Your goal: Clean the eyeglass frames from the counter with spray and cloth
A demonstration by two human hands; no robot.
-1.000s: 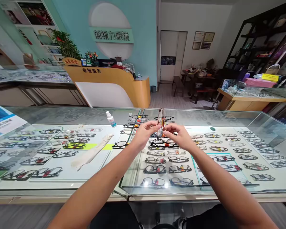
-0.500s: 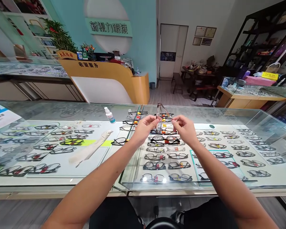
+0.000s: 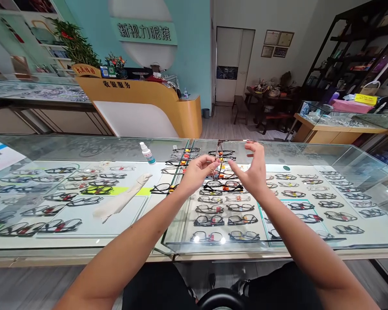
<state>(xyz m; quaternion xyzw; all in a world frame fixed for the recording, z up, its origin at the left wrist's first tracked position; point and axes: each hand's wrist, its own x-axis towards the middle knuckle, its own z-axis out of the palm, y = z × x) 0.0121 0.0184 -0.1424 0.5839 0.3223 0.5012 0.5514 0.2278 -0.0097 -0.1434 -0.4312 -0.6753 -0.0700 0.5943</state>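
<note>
L fingers (image 3: 212, 165) pinch glasses (image 3: 220, 151) abv case (image 3: 239, 257), R fingers (image 3: 255, 147) spread nr temple (image 3: 234, 141).

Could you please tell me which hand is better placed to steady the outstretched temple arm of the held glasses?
Probably the right hand: it is open, with fingers near the temple arm's outer end, though contact is unclear. The left hand is busy gripping the glasses.
</note>
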